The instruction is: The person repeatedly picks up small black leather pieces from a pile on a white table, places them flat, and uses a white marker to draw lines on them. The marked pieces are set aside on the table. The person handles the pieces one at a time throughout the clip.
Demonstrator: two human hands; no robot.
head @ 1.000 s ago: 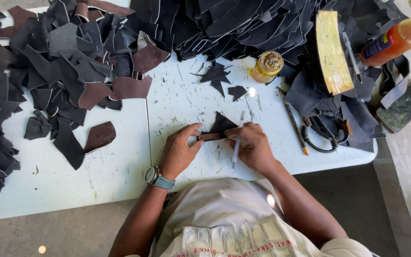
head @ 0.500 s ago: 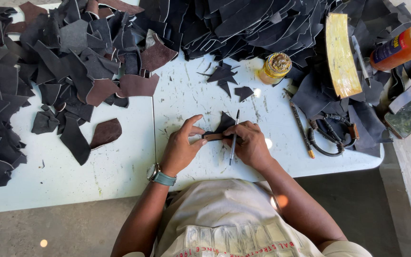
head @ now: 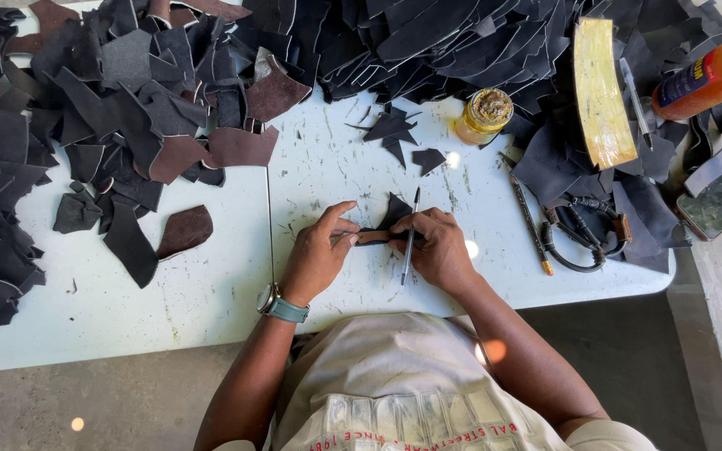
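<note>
Both hands, left hand [head: 317,255] and right hand [head: 436,246], pinched a small leather piece [head: 375,236], seemingly thin and floppy, a pen [head: 411,232] beside the right grip.

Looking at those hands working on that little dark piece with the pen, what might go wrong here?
The left hand and right hand pinch a small dark leather piece close together, so the pen in the right hand may slip onto a finger or mark off line. The open glue jar stands just beyond them among loose scraps; a nudge might tip it onto the white table.
</note>
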